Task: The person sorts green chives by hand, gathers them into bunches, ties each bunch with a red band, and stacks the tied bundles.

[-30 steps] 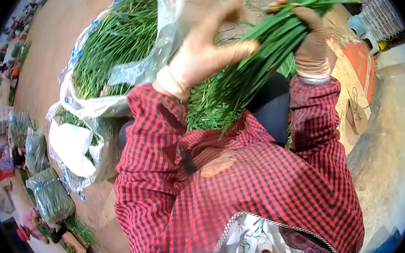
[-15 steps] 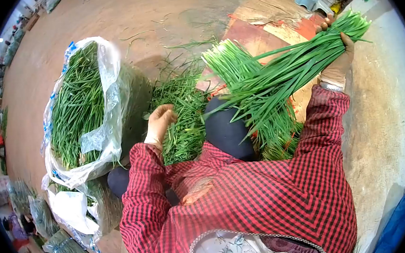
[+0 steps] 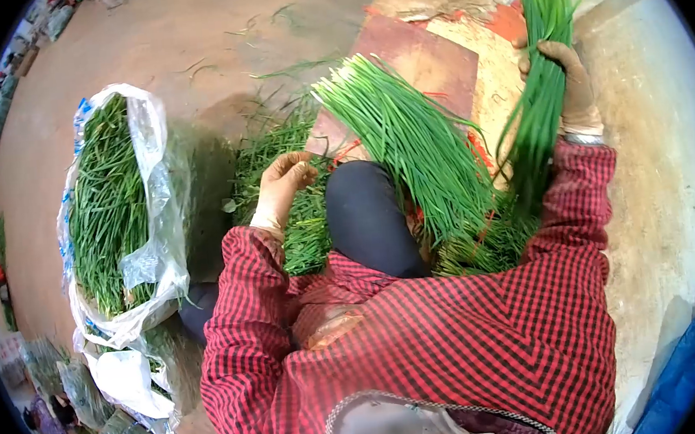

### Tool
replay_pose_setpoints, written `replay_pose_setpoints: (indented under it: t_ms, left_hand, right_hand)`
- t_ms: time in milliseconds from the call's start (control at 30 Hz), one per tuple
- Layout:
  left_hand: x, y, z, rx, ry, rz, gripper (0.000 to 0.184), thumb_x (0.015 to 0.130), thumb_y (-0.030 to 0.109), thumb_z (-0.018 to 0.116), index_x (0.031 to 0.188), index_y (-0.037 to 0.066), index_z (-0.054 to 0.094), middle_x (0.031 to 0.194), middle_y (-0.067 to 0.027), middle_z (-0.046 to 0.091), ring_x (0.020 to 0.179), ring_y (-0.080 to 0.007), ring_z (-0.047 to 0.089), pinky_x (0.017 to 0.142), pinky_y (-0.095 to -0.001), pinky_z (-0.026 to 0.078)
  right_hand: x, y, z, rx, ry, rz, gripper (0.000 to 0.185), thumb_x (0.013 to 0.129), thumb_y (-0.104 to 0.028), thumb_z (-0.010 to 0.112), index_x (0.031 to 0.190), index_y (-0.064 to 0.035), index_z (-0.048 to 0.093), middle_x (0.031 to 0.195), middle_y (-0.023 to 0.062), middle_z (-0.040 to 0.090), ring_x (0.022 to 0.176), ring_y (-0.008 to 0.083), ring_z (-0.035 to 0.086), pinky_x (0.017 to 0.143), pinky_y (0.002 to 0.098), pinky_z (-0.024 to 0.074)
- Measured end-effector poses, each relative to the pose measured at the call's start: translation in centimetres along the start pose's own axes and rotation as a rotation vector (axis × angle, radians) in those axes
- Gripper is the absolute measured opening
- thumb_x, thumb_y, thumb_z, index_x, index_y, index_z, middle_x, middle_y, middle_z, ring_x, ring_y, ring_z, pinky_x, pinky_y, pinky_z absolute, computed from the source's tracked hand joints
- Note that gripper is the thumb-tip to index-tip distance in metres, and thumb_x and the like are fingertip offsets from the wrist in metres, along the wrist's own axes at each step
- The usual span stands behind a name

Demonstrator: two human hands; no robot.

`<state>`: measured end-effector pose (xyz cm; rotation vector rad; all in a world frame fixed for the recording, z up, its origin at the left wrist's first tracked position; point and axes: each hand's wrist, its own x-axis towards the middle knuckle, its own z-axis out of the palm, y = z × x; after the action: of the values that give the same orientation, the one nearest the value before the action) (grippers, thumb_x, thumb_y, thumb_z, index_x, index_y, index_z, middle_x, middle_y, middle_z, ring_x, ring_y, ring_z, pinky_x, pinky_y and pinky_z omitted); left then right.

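My right hand, gloved, is wrapped round a bunch of garlic chives at the right. The bunch stands nearly upright, pale stem ends up, its leaves hanging past my wrist. My gloved left hand is raised beside my knee, thumb and fingers pinched together. Whatever is between them, if anything, is too small to make out. Another pile of chives lies between my hands, its pale ends toward the far left, on a reddish board. Loose green leaves are heaped below and behind my left hand.
A large clear plastic bag full of green leaves stands at my left, a second bag nearer me. My bent knee rises in the middle. Red ties lie by the pile. A low wall edge runs along the right.
My right hand has swung the bunch from lying across the pile to nearly upright at the right, uncovering the pile. My left hand has risen slightly, its fingers still pinched.
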<state>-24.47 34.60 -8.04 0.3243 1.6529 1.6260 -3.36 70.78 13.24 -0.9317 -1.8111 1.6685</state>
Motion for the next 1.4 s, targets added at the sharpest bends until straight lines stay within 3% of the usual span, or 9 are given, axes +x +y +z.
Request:
replay_pose_setpoints:
  t_ms: [67,100,233,333,667,1000,1133,1267,1400]
  left_hand:
    - [-0.2,1.7,1.9,-0.049,-0.036,0.085,0.025,0.096,0.015,0.056,0.114,0.001,0.063,0.091,-0.0054,0.069,0.081,-0.0122,0.063,0.076,-0.0265,0.050]
    - [-0.9,3.2,3.1,-0.067,-0.053,0.114,0.024,0.096,0.016,0.057,0.114,0.000,0.063,0.091,-0.0054,0.069,0.081,-0.0118,0.062,0.076,-0.0265,0.050]
    - [-3.4,5.7,5.3,-0.120,-0.140,0.208,0.021,0.094,0.015,0.061,0.109,-0.001,0.063,0.092,-0.0074,0.070,0.084,-0.0135,0.064,0.078,-0.0275,0.050]
    - [-5.1,6.2,6.3,-0.178,-0.133,0.251,0.019,0.093,0.012,0.063,0.108,0.000,0.063,0.091,-0.0068,0.069,0.082,-0.0132,0.063,0.076,-0.0265,0.050]
    - [-7.8,5.8,5.9,-0.098,-0.110,0.169,0.026,0.092,0.011,0.063,0.115,0.000,0.062,0.082,-0.0021,0.066,0.073,-0.0074,0.059,0.066,-0.0219,0.047]
    - [-10.8,4.1,4.9,-0.180,-0.232,0.029,0.020,0.095,0.012,0.058,0.110,0.001,0.066,0.077,0.0024,0.061,0.062,-0.0059,0.054,0.058,-0.0205,0.043]
    - [-11.4,4.8,4.6,-0.161,-0.116,-0.018,0.019,0.095,0.010,0.058,0.109,0.000,0.066,0.069,0.0041,0.056,0.057,-0.0044,0.047,0.052,-0.0209,0.037]
    - [-11.4,6.0,6.0,-0.202,-0.120,0.060,0.023,0.093,0.010,0.064,0.112,-0.001,0.064,0.068,0.0052,0.055,0.054,-0.0032,0.042,0.049,-0.0207,0.032]
    - [-10.8,6.0,7.2,-0.259,-0.104,-0.050,0.027,0.088,0.012,0.072,0.111,0.001,0.064,0.075,0.0037,0.062,0.057,-0.0023,0.046,0.050,-0.0187,0.034]
  right_hand:
    - [0.7,0.2,1.2,0.278,-0.175,-0.354,0.056,0.086,-0.026,0.055,0.132,0.0040,0.047,0.098,0.0132,0.065,0.072,0.0168,0.063,0.063,0.0289,0.0535]
    - [2.0,0.8,0.2,0.387,-0.217,-0.373,0.057,0.085,-0.026,0.053,0.132,0.0049,0.046,0.103,0.0153,0.062,0.084,0.0210,0.063,0.076,0.0332,0.0542]
    - [2.9,1.5,0.3,0.933,-0.367,-0.426,0.059,0.082,-0.023,0.053,0.130,0.0096,0.045,0.115,0.0188,0.055,0.103,0.0297,0.055,0.094,0.0422,0.0481]
    - [2.8,2.2,0.9,0.938,-0.337,-0.497,0.067,0.080,-0.022,0.060,0.134,0.0094,0.038,0.121,0.0167,0.052,0.107,0.0254,0.054,0.099,0.0385,0.0459]
    - [1.0,4.6,3.7,1.116,-0.291,-0.483,0.060,0.076,-0.022,0.062,0.123,0.0098,0.045,0.111,0.0191,0.053,0.099,0.0271,0.054,0.092,0.0426,0.0461]
    - [-2.3,3.3,4.6,1.347,-0.628,-0.524,0.079,0.074,-0.016,0.065,0.140,0.0073,0.028,0.113,0.0137,0.047,0.103,0.0230,0.051,0.095,0.0377,0.0443]
    - [-3.1,2.3,4.5,1.296,-0.662,-0.547,0.083,0.071,-0.016,0.066,0.142,0.0066,0.029,0.113,0.0092,0.047,0.102,0.0194,0.051,0.095,0.0345,0.0442]
    - [-3.8,2.1,5.5,1.290,-0.684,-0.537,0.083,0.071,-0.016,0.067,0.142,0.0060,0.029,0.113,0.0081,0.047,0.101,0.0186,0.053,0.094,0.0336,0.0451]
    - [-3.9,2.2,6.2,1.308,-0.686,-0.527,0.085,0.070,-0.016,0.067,0.142,0.0053,0.028,0.112,0.0085,0.047,0.100,0.0188,0.053,0.093,0.0336,0.0455]
